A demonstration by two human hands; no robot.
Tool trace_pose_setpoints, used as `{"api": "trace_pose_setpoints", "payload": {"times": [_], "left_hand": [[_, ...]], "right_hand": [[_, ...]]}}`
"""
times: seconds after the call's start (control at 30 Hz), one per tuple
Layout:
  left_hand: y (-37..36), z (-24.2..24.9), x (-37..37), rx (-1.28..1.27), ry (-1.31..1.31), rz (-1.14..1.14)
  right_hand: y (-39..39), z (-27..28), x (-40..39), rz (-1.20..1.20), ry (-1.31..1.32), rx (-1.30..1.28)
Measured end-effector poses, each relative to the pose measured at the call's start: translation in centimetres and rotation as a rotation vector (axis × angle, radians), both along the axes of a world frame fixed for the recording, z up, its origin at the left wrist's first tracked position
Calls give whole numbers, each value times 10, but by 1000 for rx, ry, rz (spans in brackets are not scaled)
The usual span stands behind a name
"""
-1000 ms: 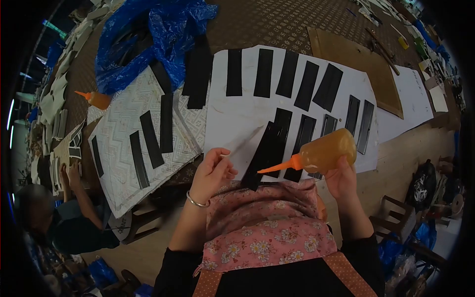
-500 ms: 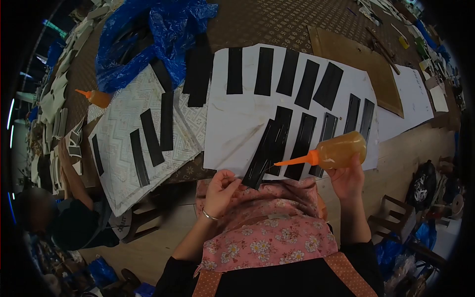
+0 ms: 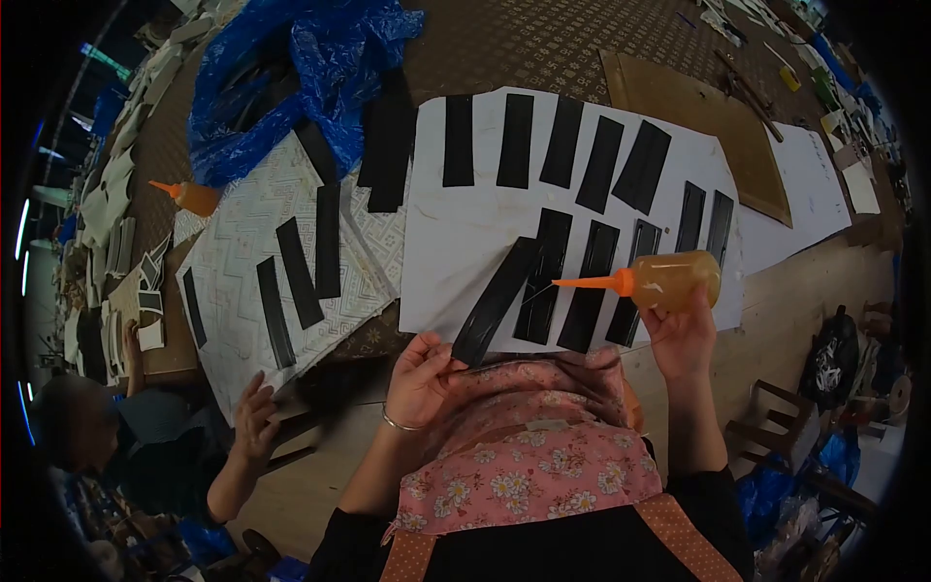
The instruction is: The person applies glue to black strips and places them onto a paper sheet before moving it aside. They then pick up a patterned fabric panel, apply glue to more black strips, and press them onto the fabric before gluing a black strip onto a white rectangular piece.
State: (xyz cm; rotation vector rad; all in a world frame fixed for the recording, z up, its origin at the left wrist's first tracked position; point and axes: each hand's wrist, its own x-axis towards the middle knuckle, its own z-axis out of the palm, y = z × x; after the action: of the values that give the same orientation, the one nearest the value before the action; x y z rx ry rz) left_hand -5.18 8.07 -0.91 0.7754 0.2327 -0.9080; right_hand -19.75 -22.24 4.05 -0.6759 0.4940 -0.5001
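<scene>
Our right hand (image 3: 682, 341) has its grip closed around the glue bottle (image 3: 676, 279), held sideways so the orange nozzle (image 3: 590, 283) points left over the row of strips, probably to keep the tip near the next surface. Our left hand (image 3: 420, 378) pinches the near end of one black strip (image 3: 497, 300), which lies slanted on the white sheet (image 3: 465, 242); that grip is narrow, thumb and fingers on the strip's end, likely steadying or shifting it. The strip sits at the near edge of the sheet, just left of three more black strips (image 3: 592, 286) lying side by side. Farther off, a row of strips (image 3: 562, 145) is spaced apart, maybe so they do not stick together. Far left on the table (image 3: 582, 39) we see a blue plastic bag (image 3: 291, 68) and a second glue bottle (image 3: 191, 196). Near left, another person's hand (image 3: 254, 419) rests by a patterned sheet (image 3: 242, 242).
</scene>
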Motion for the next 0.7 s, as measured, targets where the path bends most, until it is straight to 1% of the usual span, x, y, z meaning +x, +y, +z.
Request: {"api": "trace_pose_setpoints", "payload": {"times": [0.03,0.07,0.13,0.17,0.23,0.27,0.33,0.37,0.43,0.47,0.53,0.57,0.63,0.7], "left_hand": [[0,1,0,15,-79,55],[0,1,0,18,-79,57],[-4,0,3,181,-266,67],[-6,0,3,181,-266,69],[-10,-1,3,349,-320,41],[-13,-1,3,350,-319,41],[-16,-5,2,485,-430,6],[-16,-9,3,485,-429,7],[-11,-17,6,790,-889,-216],[-10,-8,10,791,-888,-214],[-7,15,24,857,-1010,-411],[-5,18,35,864,-1008,-406],[-7,25,64,918,-1122,-253],[-21,33,108,987,-1361,-109]], "right_hand": [[0,0,1,-1,-1,-4],[1,0,3,-1,-2,-7],[3,0,8,1,3,-7],[3,0,9,-2,8,-9],[3,-1,13,7,12,-22],[3,-1,14,14,17,-35],[5,0,19,15,18,-43],[4,0,21,16,18,-52],[2,-5,24,26,10,-71],[1,-6,25,34,0,-90],[1,-6,31,41,1,-103],[2,-6,35,47,1,-113],[4,-5,41,56,-14,-93],[6,-4,46,62,-29,-78]]}}
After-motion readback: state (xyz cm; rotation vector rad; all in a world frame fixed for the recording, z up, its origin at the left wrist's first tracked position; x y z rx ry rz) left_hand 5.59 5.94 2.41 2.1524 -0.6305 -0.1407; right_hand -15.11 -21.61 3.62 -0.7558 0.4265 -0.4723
